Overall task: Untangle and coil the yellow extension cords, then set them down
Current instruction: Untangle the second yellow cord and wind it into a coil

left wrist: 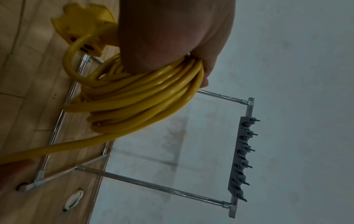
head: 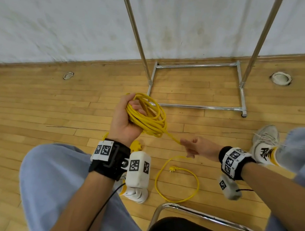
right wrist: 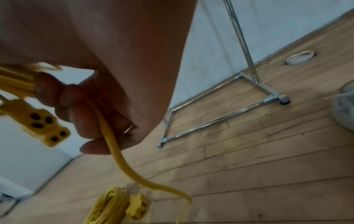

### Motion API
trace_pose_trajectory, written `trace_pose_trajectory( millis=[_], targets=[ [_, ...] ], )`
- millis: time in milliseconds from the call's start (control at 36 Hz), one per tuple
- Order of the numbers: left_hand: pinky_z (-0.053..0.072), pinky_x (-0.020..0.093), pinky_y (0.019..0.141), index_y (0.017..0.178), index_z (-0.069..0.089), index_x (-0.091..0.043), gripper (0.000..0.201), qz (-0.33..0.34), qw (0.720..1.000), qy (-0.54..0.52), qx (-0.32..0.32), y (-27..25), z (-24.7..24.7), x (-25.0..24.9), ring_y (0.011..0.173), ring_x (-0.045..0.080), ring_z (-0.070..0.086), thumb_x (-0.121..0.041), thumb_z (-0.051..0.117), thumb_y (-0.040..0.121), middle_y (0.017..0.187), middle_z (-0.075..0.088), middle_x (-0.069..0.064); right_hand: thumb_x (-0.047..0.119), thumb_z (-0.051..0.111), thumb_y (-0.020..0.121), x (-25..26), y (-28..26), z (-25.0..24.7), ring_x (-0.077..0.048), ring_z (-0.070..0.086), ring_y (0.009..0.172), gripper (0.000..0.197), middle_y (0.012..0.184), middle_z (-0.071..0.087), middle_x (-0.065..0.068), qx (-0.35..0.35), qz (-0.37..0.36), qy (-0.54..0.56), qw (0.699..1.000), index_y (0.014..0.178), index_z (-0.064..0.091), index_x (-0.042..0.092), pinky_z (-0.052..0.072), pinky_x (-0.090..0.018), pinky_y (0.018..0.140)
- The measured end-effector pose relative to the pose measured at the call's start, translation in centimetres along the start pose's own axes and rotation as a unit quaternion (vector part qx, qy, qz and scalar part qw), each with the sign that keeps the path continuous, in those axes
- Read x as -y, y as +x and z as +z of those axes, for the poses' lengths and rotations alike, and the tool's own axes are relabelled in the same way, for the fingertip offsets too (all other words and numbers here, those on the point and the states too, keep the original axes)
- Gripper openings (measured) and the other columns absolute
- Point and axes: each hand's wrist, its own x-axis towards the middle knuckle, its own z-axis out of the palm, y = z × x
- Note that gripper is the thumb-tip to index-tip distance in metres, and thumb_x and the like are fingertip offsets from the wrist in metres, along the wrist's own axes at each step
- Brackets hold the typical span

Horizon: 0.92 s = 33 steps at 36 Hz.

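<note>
Left hand (head: pixel 127 118) half hides yellow coil (head: pixel 147 118); right hand (head: pixel 197 148) pinches its tail.

No words or numbers read clearly here; the white sneaker with yellow trim (head: pixel 265 146) carries bold black lettering on its tongue, too distorted to make out.

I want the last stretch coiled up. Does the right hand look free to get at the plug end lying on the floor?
Probably not right now: the right hand pinches the cord's loose run, while the plug lies on the bare floor below it. Nothing covers the plug, though.
</note>
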Motion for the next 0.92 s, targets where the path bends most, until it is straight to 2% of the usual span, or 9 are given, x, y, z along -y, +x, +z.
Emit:
trace_pose_trajectory(
  millis=[111, 167, 278, 389, 444, 556, 639, 778, 917],
  targets=[
    [0.041, 0.017, 0.045, 0.076, 0.051, -0.019, 0.018, -0.042, 0.997, 0.057, 0.018, -0.1, -0.2, 0.3, 0.043, 0.002, 0.049, -0.019, 0.061, 0.090, 0.053, 0.049, -0.012, 0.098, 0.056, 0.062, -2.2, 0.9, -0.3, -0.020, 0.059, 0.073, 0.092, 0.064, 0.054, -0.006, 0.016, 0.044, -0.069, 0.997, 0.067, 0.049, 0.006, 0.042, -0.031, 0.088],
    [0.041, 0.018, 0.043, 0.079, 0.051, -0.019, 0.013, -0.079, 0.992, 0.099, 0.026, -0.2, -0.2, 0.3, 0.041, 0.002, 0.048, -0.018, 0.061, 0.088, 0.052, 0.048, -0.012, 0.100, 0.054, 0.061, -2.9, 1.4, -0.7, -0.015, 0.061, 0.073, 0.093, 0.070, 0.064, -0.006, 0.007, 0.055, -0.099, 0.994, 0.069, 0.055, 0.007, 0.042, -0.035, 0.092],
    [0.038, 0.017, 0.041, 0.087, 0.049, -0.015, 0.013, -0.161, 0.953, 0.252, 0.054, -0.7, -0.1, 0.5, 0.037, 0.001, 0.043, -0.014, 0.063, 0.088, 0.048, 0.045, -0.012, 0.100, 0.056, 0.058, -2.2, 1.7, -2.5, -0.018, 0.052, 0.067, 0.085, 0.065, 0.054, -0.008, -0.026, 0.061, -0.137, 0.988, 0.057, 0.052, 0.015, 0.044, -0.043, 0.101],
    [0.039, 0.018, 0.040, 0.085, 0.043, -0.017, 0.033, -0.242, 0.902, 0.340, 0.113, -1.2, -0.3, 1.5, 0.037, 0.002, 0.042, -0.013, 0.074, 0.075, 0.047, 0.044, -0.012, 0.081, 0.056, 0.081, -0.2, 2.2, -4.3, -0.009, 0.041, 0.040, 0.070, 0.046, 0.048, 0.003, -0.129, 0.054, -0.163, 0.977, 0.050, 0.053, 0.018, 0.046, -0.032, 0.072],
    [0.038, 0.018, 0.041, 0.078, 0.042, -0.018, 0.028, -0.257, 0.883, 0.374, 0.118, -1.5, -0.3, 2.4, 0.037, 0.002, 0.040, -0.015, 0.070, 0.077, 0.047, 0.042, -0.011, 0.066, 0.054, 0.095, 0.8, 2.8, -5.2, -0.004, 0.041, 0.035, 0.064, 0.044, 0.050, 0.007, -0.194, 0.031, -0.187, 0.963, 0.053, 0.056, 0.017, 0.041, -0.029, 0.061],
    [0.035, 0.018, 0.043, 0.052, 0.050, -0.021, 0.032, -0.264, 0.833, 0.475, 0.102, -1.8, -0.4, 5.0, 0.039, 0.003, 0.036, -0.019, 0.059, 0.083, 0.048, 0.039, -0.010, 0.046, 0.057, 0.103, 3.3, 3.6, -6.2, -0.010, 0.039, 0.037, 0.059, 0.044, 0.046, 0.004, -0.254, -0.015, -0.197, 0.947, 0.052, 0.050, 0.017, 0.038, -0.028, 0.054],
    [0.035, 0.019, 0.043, 0.056, 0.054, -0.020, 0.033, -0.259, 0.808, 0.524, 0.068, -1.6, -1.0, 6.9, 0.041, 0.006, 0.040, -0.016, 0.066, 0.086, 0.052, 0.043, -0.007, 0.044, 0.054, 0.105, 6.2, 3.6, -5.9, -0.014, 0.049, 0.040, 0.053, 0.054, 0.059, -0.006, -0.237, 0.005, -0.230, 0.944, 0.062, 0.061, 0.012, 0.044, -0.027, 0.052],
    [0.039, 0.019, 0.044, 0.057, 0.058, -0.019, 0.038, -0.252, 0.810, 0.529, -0.017, -0.9, -2.2, 9.9, 0.043, 0.008, 0.044, -0.014, 0.065, 0.094, 0.053, 0.050, -0.005, 0.041, 0.052, 0.106, 11.0, 2.6, -3.9, -0.017, 0.058, 0.044, 0.045, 0.062, 0.065, -0.007, -0.170, 0.040, -0.240, 0.955, 0.082, 0.066, 0.006, 0.047, -0.024, 0.044],
    [0.042, 0.020, 0.043, 0.071, 0.061, -0.013, 0.022, -0.173, 0.870, 0.448, -0.110, -0.3, -3.0, 11.6, 0.042, 0.012, 0.049, -0.007, 0.070, 0.089, 0.056, 0.055, 0.000, 0.047, 0.048, 0.105, 15.1, 0.6, -0.5, -0.028, 0.076, 0.063, 0.047, 0.072, 0.066, -0.008, -0.124, 0.040, -0.266, 0.955, 0.097, 0.063, 0.003, 0.054, -0.026, 0.049]
  ],
)
